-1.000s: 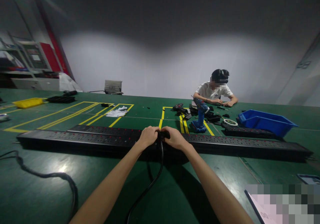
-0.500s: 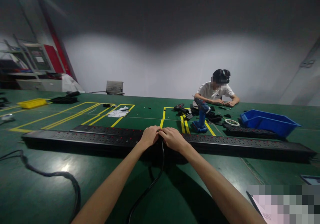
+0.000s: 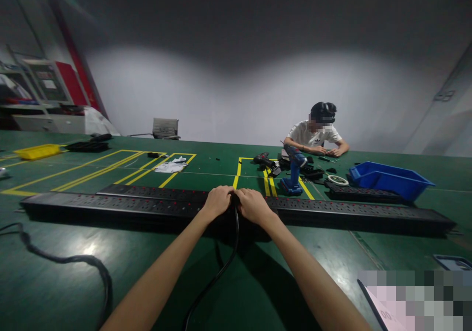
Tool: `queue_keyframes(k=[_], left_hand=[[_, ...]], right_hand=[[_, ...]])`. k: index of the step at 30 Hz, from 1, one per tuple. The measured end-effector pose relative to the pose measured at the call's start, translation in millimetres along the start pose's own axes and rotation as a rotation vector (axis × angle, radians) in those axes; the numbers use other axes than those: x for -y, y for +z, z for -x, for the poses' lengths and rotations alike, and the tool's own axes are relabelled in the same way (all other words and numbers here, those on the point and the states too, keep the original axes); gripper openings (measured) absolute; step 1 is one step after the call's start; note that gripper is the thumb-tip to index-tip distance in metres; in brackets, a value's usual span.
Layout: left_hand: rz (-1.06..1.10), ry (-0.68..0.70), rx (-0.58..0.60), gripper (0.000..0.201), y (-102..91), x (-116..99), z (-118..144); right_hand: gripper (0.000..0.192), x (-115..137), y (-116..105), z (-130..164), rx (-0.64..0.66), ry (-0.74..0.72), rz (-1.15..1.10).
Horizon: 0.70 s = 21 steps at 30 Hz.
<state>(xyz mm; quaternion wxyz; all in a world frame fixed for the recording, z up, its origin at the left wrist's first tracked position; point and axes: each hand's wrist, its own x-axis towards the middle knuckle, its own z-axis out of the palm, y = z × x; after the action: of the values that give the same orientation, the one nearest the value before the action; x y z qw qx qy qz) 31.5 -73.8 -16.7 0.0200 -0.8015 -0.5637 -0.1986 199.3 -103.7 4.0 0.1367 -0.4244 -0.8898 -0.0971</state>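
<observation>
A long black power strip [image 3: 110, 206] with many sockets lies across the green table [image 3: 55, 282] in front of me. My left hand [image 3: 218, 201] and my right hand [image 3: 252, 205] meet over its middle, fingers curled around a black plug that they mostly hide. The plug's black cable [image 3: 217, 277] runs from between my hands down toward me. A second black strip [image 3: 147, 192] lies just behind the first.
Across the table a person in a white shirt [image 3: 313, 136] works among tools. A blue drill [image 3: 293, 172] stands upright near a blue bin [image 3: 391, 179] and a tape roll [image 3: 338, 180]. A thick cable [image 3: 66, 261] lies at the left, a yellow tray [image 3: 37, 151] far left.
My hands have closed together over the middle of the strip, and the black plug that showed between them is now covered. The view has shifted slightly.
</observation>
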Motion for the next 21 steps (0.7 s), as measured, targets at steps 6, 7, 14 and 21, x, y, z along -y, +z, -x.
queue_keyframes(k=[6, 7, 14, 21], left_hand=[[0.010, -0.011, 0.003, 0.029, -0.1, 0, 0], [0.006, -0.014, 0.004, 0.029, -0.1, 0, 0], [-0.011, -0.010, -0.006, 0.031, 0.1, -3, 0], [0.001, -0.031, -0.010, 0.031, 1.7, -2, -2]], right_hand=[[0.033, 8, 0, -2, 0.014, 0.019, 0.040], [0.033, 8, 0, -2, 0.018, 0.010, 0.044], [0.035, 3, 1, 0, 0.048, -0.055, 0.078], [0.034, -8, 8, 0, 0.002, -0.004, -0.088]])
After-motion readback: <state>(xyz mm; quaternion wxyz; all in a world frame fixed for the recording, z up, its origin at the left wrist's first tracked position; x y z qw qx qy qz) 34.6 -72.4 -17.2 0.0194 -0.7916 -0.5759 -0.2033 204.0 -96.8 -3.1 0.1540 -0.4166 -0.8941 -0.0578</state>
